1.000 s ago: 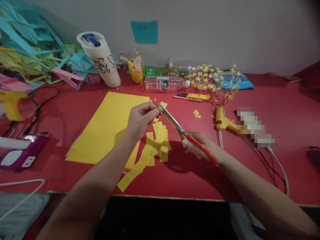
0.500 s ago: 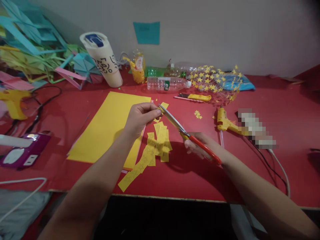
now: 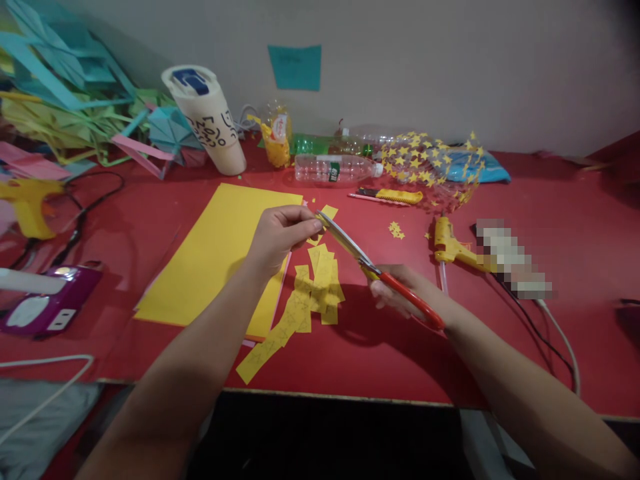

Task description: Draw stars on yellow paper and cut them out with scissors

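Observation:
My left hand (image 3: 284, 235) pinches a small piece of yellow paper (image 3: 323, 223), mostly hidden by the fingertips. Red-handled scissors (image 3: 363, 259) are gripped in my right hand (image 3: 400, 293), their blade tips at the paper beside my left fingertips. Beneath my hands lie several yellow paper strips (image 3: 325, 280) with pencilled star outlines, overlapping in a loose pile. A stack of yellow paper sheets (image 3: 200, 253) rests under my left forearm. Small cut-out yellow stars (image 3: 396, 231) sit in a little heap beyond my right hand.
Glue guns (image 3: 447, 247) flank the work area, the other (image 3: 33, 207) at left. Behind are a utility knife (image 3: 397, 195), a plastic bottle (image 3: 335, 169), a white tumbler (image 3: 207, 123) and a star-covered clear form (image 3: 430, 160). A purple power strip (image 3: 47, 300) lies left on the red table (image 3: 390, 373).
Both hands stay almost still, with the scissor tips at the small paper piece. The whole view shifts very slightly.

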Demonstrator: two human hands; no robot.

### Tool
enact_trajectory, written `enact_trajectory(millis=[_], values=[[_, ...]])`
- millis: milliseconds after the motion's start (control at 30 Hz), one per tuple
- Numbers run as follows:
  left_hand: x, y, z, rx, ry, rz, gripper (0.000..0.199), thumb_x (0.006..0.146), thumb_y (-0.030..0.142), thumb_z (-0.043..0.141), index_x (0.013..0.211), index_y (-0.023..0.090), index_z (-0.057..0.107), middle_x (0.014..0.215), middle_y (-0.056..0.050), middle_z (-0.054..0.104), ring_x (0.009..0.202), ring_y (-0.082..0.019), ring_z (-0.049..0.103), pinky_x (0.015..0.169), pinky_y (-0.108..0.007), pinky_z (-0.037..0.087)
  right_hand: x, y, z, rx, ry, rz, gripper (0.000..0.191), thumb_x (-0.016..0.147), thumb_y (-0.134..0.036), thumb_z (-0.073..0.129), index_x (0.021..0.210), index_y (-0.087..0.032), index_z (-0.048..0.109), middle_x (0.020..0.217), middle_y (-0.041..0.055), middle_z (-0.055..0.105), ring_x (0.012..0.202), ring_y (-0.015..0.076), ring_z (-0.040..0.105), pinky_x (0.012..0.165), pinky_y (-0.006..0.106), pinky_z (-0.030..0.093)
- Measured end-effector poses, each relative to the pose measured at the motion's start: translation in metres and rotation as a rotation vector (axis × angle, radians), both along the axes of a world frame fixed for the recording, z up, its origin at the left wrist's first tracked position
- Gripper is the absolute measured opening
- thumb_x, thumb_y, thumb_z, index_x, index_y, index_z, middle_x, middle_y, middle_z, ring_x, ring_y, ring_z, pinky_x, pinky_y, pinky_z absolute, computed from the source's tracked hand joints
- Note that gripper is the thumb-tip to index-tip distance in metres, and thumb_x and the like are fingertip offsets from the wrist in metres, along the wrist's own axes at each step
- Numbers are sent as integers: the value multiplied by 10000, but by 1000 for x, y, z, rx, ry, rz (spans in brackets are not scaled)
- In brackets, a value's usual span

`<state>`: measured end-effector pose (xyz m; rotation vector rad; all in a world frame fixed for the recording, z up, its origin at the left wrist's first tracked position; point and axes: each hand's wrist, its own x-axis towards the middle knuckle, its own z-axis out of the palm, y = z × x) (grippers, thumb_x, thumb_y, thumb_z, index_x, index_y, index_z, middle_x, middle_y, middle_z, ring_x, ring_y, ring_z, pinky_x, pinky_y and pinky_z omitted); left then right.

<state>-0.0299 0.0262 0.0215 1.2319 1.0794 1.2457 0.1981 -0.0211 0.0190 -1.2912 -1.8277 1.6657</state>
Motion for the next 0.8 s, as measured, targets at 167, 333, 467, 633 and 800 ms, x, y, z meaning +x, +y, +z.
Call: enact_trajectory(millis=[167, 333, 467, 633, 800], values=[[0, 0, 3, -4, -6, 6, 96, 553, 265, 713, 546, 174, 684, 496, -2, 594, 407, -45, 354, 382, -202, 222, 1, 0, -1, 9, 6, 7, 563, 745, -733, 631, 603, -225, 435, 486, -72, 403, 393, 57, 369, 388, 221, 347], [-1, 0, 5, -11, -6, 0, 106, 544, 263, 712, 548, 162, 679, 484, 4, 590, 395, -41, 353, 377, -193, 216, 1, 1, -4, 35, 18, 2, 593, 716, -772, 623, 593, -219, 445, 484, -70, 426, 382, 56, 383, 370, 209, 356], [-2, 0, 5, -11, 9, -16, 109, 549, 260, 710, 549, 158, 673, 493, 7, 593, 398, -39, 358, 380, -193, 218, 2, 1, -2, -1, -4, 10, 561, 734, -725, 653, 616, -216, 450, 483, -79, 431, 359, 48, 371, 392, 219, 399], [-4, 1, 5, -10, 21, -28, 106, 557, 260, 706, 539, 163, 665, 490, 11, 582, 397, -38, 353, 383, -195, 214, 2, 1, -1, -15, -18, 5, 573, 723, -745, 641, 618, -218, 442, 470, -89, 407, 353, 46, 369, 410, 224, 420], [-5, 1, 5, -10, 18, -32, 103, 556, 255, 707, 532, 164, 664, 481, 13, 574, 394, -39, 350, 385, -201, 217, 1, 2, 0, 14, -10, 10, 565, 722, -737, 646, 608, -218, 456, 488, -69, 433, 390, 57, 386, 405, 223, 424]])
